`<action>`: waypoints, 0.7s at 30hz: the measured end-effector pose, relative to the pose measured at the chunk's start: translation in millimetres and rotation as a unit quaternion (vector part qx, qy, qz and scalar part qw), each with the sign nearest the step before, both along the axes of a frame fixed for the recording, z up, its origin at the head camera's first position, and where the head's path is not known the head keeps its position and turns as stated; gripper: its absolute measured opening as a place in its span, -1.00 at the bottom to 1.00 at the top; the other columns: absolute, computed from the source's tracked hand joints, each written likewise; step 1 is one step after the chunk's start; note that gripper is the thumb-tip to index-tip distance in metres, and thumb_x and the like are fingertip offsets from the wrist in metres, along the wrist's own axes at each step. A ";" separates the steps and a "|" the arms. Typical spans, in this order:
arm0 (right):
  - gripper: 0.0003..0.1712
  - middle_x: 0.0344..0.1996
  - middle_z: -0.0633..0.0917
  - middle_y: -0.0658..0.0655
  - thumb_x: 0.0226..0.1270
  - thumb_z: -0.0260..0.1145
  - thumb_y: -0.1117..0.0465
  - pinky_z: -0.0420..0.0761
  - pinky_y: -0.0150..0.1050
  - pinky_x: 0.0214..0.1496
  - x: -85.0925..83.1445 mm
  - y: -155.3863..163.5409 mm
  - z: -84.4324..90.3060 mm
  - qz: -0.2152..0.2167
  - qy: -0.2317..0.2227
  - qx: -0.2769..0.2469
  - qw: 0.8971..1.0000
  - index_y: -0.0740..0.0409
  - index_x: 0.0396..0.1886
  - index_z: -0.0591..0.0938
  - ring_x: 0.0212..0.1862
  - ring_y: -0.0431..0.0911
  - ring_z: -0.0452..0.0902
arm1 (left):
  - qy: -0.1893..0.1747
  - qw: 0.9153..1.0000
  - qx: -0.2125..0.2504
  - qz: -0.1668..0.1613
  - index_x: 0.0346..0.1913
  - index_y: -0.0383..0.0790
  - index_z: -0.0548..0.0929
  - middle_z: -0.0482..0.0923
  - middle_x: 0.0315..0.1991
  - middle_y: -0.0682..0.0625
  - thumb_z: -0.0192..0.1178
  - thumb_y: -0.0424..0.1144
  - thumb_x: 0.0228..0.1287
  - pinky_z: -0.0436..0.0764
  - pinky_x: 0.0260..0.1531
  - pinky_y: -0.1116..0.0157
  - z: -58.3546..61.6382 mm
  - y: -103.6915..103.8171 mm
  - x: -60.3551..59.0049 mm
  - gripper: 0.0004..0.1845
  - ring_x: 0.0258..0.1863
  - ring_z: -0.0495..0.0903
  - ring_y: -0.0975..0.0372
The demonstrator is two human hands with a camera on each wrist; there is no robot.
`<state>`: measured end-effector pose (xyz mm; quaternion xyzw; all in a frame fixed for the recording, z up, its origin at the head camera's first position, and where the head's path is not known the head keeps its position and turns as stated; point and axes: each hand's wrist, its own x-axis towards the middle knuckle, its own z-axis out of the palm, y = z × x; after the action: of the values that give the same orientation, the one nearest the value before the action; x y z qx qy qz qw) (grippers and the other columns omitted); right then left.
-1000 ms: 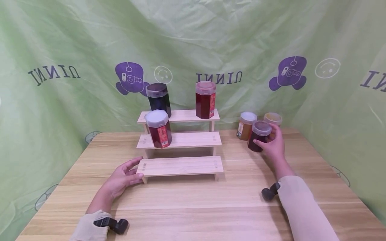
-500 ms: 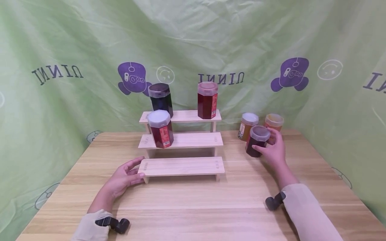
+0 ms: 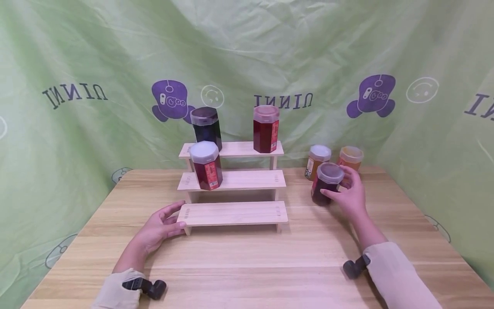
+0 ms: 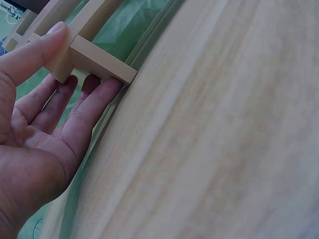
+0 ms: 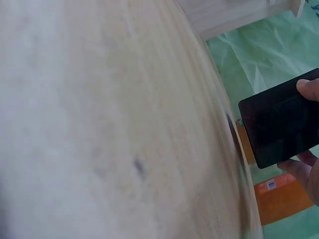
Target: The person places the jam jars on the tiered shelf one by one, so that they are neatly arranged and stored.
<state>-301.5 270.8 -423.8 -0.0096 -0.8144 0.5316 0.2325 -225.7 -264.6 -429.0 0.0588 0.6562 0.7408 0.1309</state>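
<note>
Brought closer since the earlier frame, the dark jar (image 3: 322, 187) is clamped in the fingers of the right hand (image 3: 353, 196), just in front of two amber jars (image 3: 313, 166), while the left hand (image 3: 155, 230) grips the wooden stand (image 3: 247, 180).

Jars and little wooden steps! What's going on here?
A person's right hand is holding a dark jar beside the wooden steps, and their left hand holds the left end of the bottom step. Two jars stand on the top step and a red jar on the middle step. Two orange jars stand behind the dark one.
</note>
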 end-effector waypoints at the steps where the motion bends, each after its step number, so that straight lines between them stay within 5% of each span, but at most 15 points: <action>1: 0.11 0.04 0.43 0.18 -0.47 0.58 0.01 0.45 -0.07 0.09 0.3 -0.3 -0.1 0.000 0.000 0.000 1.000 -0.23 0.23 0.22 0.01 0.03 0.39 | 0.001 1.000 -0.001 0.000 0.33 -0.27 0.05 0.01 0.28 -0.26 0.23 -0.53 -0.06 0.52 -0.09 0.05 -0.2 0.1 0.1 -0.15 -0.05 0.48 0.06; 11: 0.08 0.04 0.43 0.21 -0.41 0.57 0.05 0.45 0.01 0.07 17.9 -14.2 15.2 0.019 0.008 -0.004 1.000 -0.21 0.23 0.23 0.00 0.06 0.39 | 0.004 1.000 -0.008 0.002 0.32 -0.28 0.06 0.02 0.27 -0.28 0.22 -0.53 -0.04 0.53 -0.09 0.07 0.1 -0.4 0.3 -0.17 -0.05 0.49 0.09; 21: 0.10 0.02 0.45 0.12 -0.46 0.57 -0.02 0.52 -0.03 0.00 12.5 -12.3 1.3 0.022 0.003 0.014 1.000 -0.32 0.22 0.21 -0.02 0.00 0.43 | 0.012 1.000 -0.008 -0.009 0.33 -0.33 0.02 -0.03 0.29 -0.30 0.20 -0.55 -0.02 0.52 -0.08 0.07 0.5 -0.2 0.6 -0.17 -0.04 0.48 0.08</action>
<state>-289.0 258.5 -422.5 0.0133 -0.8212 0.5251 0.2230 -225.1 -264.8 -428.5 0.0723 0.6630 0.7336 0.1304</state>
